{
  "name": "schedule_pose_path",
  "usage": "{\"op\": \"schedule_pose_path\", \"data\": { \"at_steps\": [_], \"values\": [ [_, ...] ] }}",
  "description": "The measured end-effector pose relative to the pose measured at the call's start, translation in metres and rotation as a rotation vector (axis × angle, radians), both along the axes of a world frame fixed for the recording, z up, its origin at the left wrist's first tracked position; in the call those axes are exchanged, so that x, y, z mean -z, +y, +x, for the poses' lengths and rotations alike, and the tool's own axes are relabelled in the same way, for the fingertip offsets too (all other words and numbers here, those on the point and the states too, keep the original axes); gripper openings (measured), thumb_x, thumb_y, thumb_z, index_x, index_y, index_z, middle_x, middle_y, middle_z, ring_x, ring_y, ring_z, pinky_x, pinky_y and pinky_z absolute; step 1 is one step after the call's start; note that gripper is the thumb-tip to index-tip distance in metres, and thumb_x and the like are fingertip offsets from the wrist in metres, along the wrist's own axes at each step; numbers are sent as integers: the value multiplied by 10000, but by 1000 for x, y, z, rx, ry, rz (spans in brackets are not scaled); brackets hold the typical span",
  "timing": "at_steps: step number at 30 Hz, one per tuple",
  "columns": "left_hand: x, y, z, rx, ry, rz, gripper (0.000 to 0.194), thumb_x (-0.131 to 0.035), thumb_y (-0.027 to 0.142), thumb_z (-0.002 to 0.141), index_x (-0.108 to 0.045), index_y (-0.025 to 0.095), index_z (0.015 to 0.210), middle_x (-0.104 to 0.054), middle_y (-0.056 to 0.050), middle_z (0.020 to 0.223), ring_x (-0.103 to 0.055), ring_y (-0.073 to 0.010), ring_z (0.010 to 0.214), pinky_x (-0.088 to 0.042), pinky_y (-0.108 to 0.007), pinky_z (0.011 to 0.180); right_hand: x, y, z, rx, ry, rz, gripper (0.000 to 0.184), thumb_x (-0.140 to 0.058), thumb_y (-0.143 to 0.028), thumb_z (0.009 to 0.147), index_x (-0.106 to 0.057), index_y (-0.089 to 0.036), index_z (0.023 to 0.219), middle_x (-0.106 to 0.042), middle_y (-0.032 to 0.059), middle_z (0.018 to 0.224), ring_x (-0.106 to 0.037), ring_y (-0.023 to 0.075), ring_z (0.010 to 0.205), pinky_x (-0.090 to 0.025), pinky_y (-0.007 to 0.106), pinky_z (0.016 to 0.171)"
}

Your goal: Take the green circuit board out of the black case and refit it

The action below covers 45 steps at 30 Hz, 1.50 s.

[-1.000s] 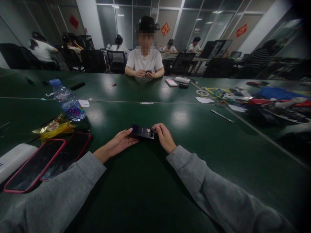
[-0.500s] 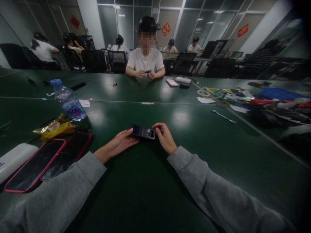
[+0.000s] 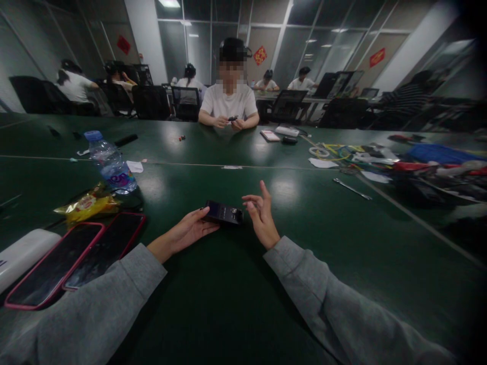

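A small black handheld device [image 3: 224,213] with a dark screen and a few small buttons or ports is tilted just over the green table [image 3: 213,304]. My left hand [image 3: 192,226] grips its left end, thumb on top near the screen and fingers underneath. Just off the device's right end is my right hand [image 3: 262,217], raised, its fingers apart and the index finger pointing up. Nothing shows in that hand, and a narrow gap separates it from the device.
To my left lie two red-cased phones [image 3: 57,263], a white box-like object [image 3: 26,256], a yellow snack packet [image 3: 89,205] and a plastic bottle [image 3: 112,165]. At right are a wrench [image 3: 352,189] and tangled cables [image 3: 338,152]. Across the table a person [image 3: 229,104] holds a small dark object.
My right hand has opened and lifted its index finger, coming away from the device's right end. My left hand keeps its hold. The view has tipped slightly upward.
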<state>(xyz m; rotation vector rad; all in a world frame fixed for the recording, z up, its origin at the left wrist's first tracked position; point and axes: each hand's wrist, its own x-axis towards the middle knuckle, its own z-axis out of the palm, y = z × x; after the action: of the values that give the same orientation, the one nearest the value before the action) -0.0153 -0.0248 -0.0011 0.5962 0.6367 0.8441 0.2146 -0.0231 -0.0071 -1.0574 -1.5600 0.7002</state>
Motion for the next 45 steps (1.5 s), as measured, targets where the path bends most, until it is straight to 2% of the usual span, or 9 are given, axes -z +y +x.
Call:
{"op": "schedule_pose_path", "data": {
  "at_steps": [2, 4, 7, 9, 15, 22, 37, 45],
  "values": [
    [1, 0, 0, 12, -5, 7, 427, -598, 266, 901, -501, 100, 1282, -618, -185, 1234, -616, -267, 1132, -372, -419, 1088, 0, -1, 0, -65, -58, 2, 592, -416, -401, 966, -151, -302, 1486, -542, 86, 1169, -558, 221, 1066, -461, 470, 965],
    [1, 0, 0, 17, -9, 13, 419, -593, 276, 904, -510, 95, 1272, -629, -182, 1219, -625, -260, 1116, -369, -412, 1087, 0, -1, -1, -143, -160, 26, 546, -480, -419, 938, -299, -293, 1438, -527, 90, 1198, -551, 234, 1095, -457, 476, 973],
    [0, 0, 2, 3, -13, 12, 404, -580, 263, 911, -514, 84, 1267, -640, -187, 1196, -630, -257, 1105, -368, -414, 1085, 0, -2, -3, -219, -315, 86, 649, -673, -438, 811, -397, -271, 1375, -509, 102, 1229, -524, 274, 1151, -440, 501, 999],
    [-1, 0, 2, -6, -18, 4, 410, -571, 252, 915, -501, 75, 1279, -630, -201, 1205, -618, -266, 1127, -366, -420, 1086, 0, -3, -3, -240, -387, 116, 739, -739, -413, 753, -377, -260, 1380, -501, 111, 1251, -513, 289, 1172, -435, 515, 1007],
    [-1, 1, 2, 0, -17, -28, 441, -568, 311, 918, -497, 72, 1283, -612, -209, 1221, -611, -278, 1130, -373, -421, 1080, 5, -1, -3, -226, -457, 118, 565, -646, -285, 845, -393, -254, 1349, -533, 108, 1240, -533, 270, 1161, -445, 504, 1001],
    [5, 6, 0, 11, -67, -97, 458, -482, 398, 951, -494, 104, 1301, -631, -168, 1200, -626, -252, 1103, -372, -406, 1078, 6, -1, -4, -229, -440, 161, 550, -655, -245, 832, -404, -254, 1322, -540, 107, 1213, -541, 276, 1144, -453, 509, 989],
    [-4, 3, 4, -48, -8, -117, 442, -425, 337, 979, -457, 67, 1328, -613, -205, 1194, -641, -275, 1066, -378, -431, 1063, 2, -3, -4, -245, -432, 135, 546, -661, -242, 829, -407, -258, 1313, -538, 97, 1230, -540, 265, 1155, -452, 499, 998],
    [5, 6, 2, -39, -27, -107, 442, -420, 349, 981, -459, 68, 1319, -614, -210, 1205, -645, -287, 1061, -419, -426, 1030, 0, -4, -5, -260, -416, 115, 554, -668, -232, 825, -403, -250, 1311, -544, 91, 1234, -547, 245, 1156, -461, 461, 1000]
  ]
}}
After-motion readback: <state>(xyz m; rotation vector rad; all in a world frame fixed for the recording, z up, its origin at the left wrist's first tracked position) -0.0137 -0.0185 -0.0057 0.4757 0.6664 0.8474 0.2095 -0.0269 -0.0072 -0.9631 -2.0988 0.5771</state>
